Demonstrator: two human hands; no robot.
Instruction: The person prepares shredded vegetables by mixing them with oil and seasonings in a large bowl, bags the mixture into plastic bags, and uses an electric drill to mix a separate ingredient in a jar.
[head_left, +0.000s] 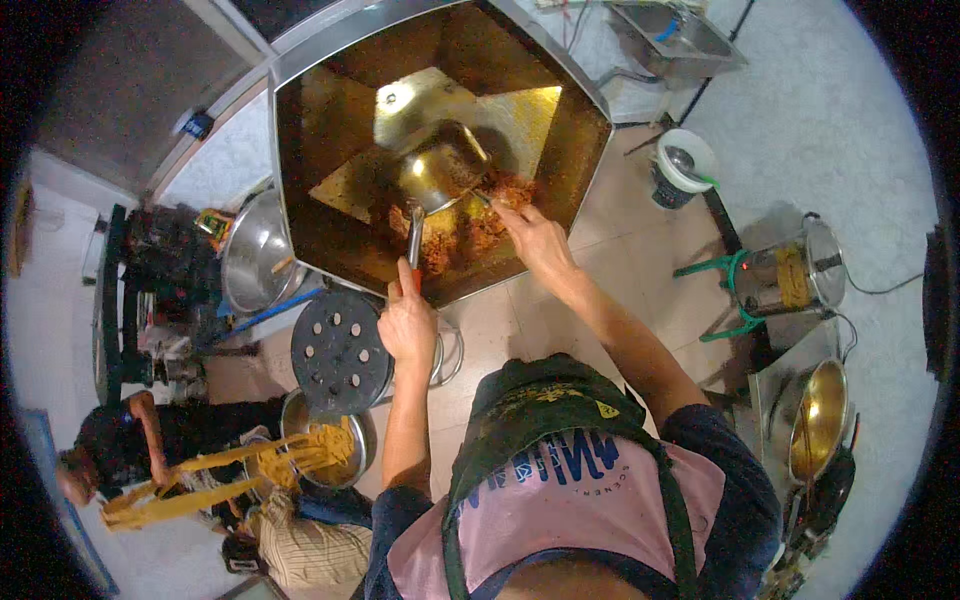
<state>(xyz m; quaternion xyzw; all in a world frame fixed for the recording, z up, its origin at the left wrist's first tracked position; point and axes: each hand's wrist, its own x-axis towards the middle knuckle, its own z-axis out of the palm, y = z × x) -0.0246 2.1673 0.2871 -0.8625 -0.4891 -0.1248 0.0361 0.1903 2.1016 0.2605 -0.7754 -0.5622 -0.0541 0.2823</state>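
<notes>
My left hand (409, 326) grips the handle (415, 244) of a metal saucepan (442, 169), its index finger stretched along the orange-red grip. The pan lies tilted inside a large hexagonal metal drum (337, 97) with oily, brown-stained walls. Reddish-brown crumbly food (436, 247) lies on the drum's near side, below and right of the pan. My right hand (536, 240) reaches over the drum's near rim to the pan's lip. Its fingers seem closed on a thin utensil (481, 196), mostly hidden by hand and pan.
A black round stool (341, 352) stands close by my left arm. Beyond it are a steel bowl (259, 251) and a co-worker (142, 420) handling yellow-brown sheets (217, 457) over a pot. On the right stand a white bucket (684, 159), a green-legged stool (724, 292) and a wok (817, 420).
</notes>
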